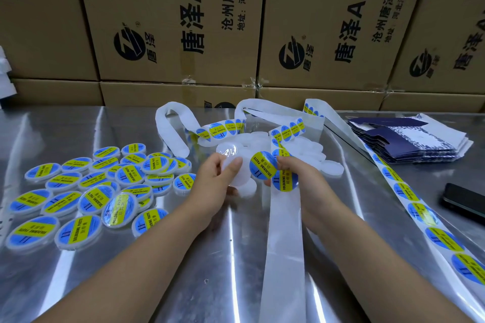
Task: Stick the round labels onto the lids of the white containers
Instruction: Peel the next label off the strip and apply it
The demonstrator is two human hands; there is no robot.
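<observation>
far left on the metal table (183,270): pile of labelled containers (86,189), blue-and-yellow stickers on the lids, some flat, some tilted on each other. just right of the pile, left hand (210,186) grips one bare white container (237,174), thumb across its face, fingers curled round the underside; it's held off the table, no sticker on it. a shiny clear-topped one (227,151) sits right behind it. next over, round label (262,165) at the bare container's right edge, overlapping it slightly in view; can't tell if it touches. right hand (292,178) pinches the label's right edge between thumb and fingertips. backing strip (284,231) runs from that hand down to the near table edge, one more sticker on it right under the thumb. behind both hands: heap of unlabelled white containers (309,149) with loops of strip draped over them. further right a long label strip (420,212) runs diagonally toward the near right corner. past it, stack of flat dark blue cartons (409,139), then a black phone (464,202) at the right edge. cardboard boxes (170,21) wall off the back.
</observation>
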